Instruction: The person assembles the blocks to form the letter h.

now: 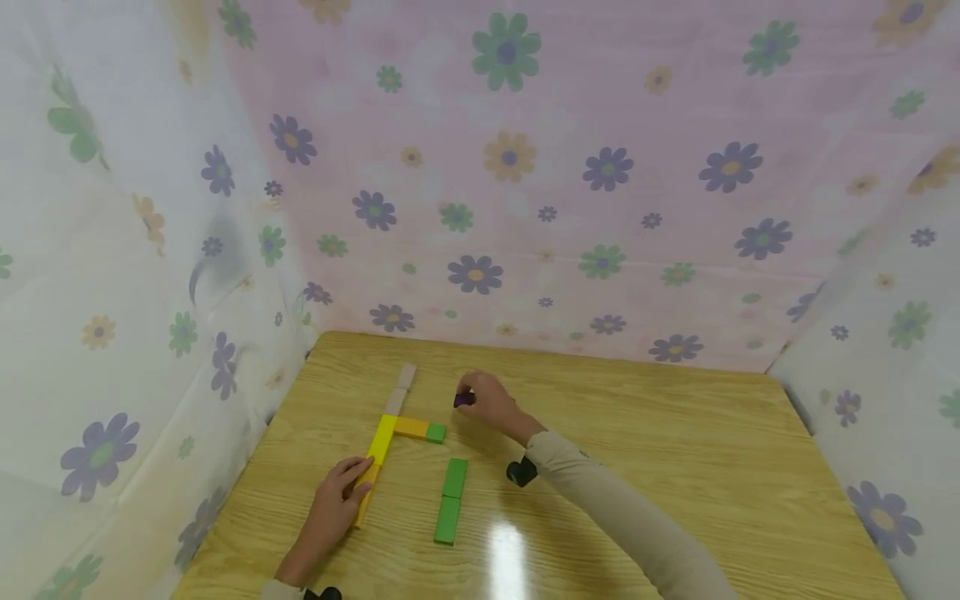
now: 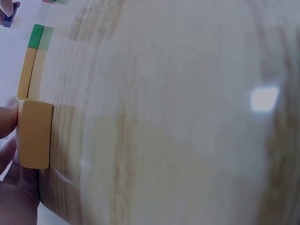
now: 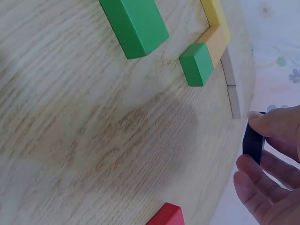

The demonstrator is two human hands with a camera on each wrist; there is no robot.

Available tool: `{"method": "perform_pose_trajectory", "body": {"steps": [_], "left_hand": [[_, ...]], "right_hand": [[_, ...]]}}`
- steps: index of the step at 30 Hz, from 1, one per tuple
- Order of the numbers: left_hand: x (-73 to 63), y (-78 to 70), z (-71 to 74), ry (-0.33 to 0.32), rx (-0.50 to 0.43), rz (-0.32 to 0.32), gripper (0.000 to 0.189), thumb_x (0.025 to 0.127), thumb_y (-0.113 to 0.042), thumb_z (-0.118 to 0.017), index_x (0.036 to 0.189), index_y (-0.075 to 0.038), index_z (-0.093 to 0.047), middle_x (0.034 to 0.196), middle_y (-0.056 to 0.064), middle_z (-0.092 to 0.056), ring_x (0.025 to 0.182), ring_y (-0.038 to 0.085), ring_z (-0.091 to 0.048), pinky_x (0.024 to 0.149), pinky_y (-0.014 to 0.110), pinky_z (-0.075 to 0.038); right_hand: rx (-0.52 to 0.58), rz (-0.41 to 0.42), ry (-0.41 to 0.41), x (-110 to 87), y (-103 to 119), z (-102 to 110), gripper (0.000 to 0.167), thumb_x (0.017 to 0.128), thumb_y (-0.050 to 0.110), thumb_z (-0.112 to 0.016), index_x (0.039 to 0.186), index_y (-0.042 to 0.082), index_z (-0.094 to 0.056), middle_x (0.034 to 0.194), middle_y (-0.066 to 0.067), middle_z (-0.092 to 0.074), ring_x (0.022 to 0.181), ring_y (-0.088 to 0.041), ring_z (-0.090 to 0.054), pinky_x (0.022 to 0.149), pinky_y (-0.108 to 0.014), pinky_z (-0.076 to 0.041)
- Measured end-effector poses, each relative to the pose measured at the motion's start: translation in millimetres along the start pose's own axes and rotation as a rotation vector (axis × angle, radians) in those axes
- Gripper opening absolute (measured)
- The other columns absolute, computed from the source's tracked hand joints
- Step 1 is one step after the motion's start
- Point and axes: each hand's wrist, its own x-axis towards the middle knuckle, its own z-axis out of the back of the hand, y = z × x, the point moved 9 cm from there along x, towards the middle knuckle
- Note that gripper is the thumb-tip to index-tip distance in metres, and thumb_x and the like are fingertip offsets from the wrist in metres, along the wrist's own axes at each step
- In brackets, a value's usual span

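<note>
My right hand (image 1: 491, 406) pinches a dark purple block (image 3: 253, 143) between thumb and fingers, above the far part of the table. My left hand (image 1: 333, 500) grips an orange block (image 2: 35, 133) at the near end of a row, thumb on one side and fingers on the other. Beyond that block the row runs on with a yellow block (image 1: 383, 438) and two pale blocks (image 1: 397, 402). From the yellow block a second orange block (image 1: 412, 428) branches to the right, ending in a small green block (image 1: 436, 432).
Two long green blocks (image 1: 447, 520) lie end to end on the wooden table (image 1: 675, 467), right of the row. A red block (image 3: 168, 215) shows at the bottom of the right wrist view. Flowered cloth (image 1: 555, 208) hangs behind the table and along both sides.
</note>
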Motion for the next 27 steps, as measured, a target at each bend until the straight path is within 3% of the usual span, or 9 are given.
{"method": "perform_pose_trajectory", "body": {"steps": [7,27], "left_hand": [[0.0,4.1,-1.5,0.027,-0.007,0.041,0.041,0.089,-0.005,-0.066,0.129,-0.009,-0.061,0.126,0.01,-0.055,0.11,0.027,-0.054,0.073,0.03,-0.048],[-1.2,-0.2,-1.2,0.025,-0.022,0.014,0.04,0.09,-0.003,-0.063,0.13,-0.007,-0.059,0.127,0.011,-0.054,0.115,0.03,-0.052,0.082,0.039,-0.048]], "right_hand": [[-0.019,0.032,0.027,-7.5,12.1,-4.6,0.015,0.084,0.008,-0.072,0.096,0.002,-0.067,0.094,-0.009,-0.064,0.085,-0.02,-0.059,0.073,-0.031,-0.049],[0.042,-0.007,0.05,-19.8,10.0,-21.8,0.012,0.082,0.009,-0.073,0.092,0.005,-0.067,0.089,-0.004,-0.061,0.079,-0.013,-0.055,0.067,-0.023,-0.047]]}}
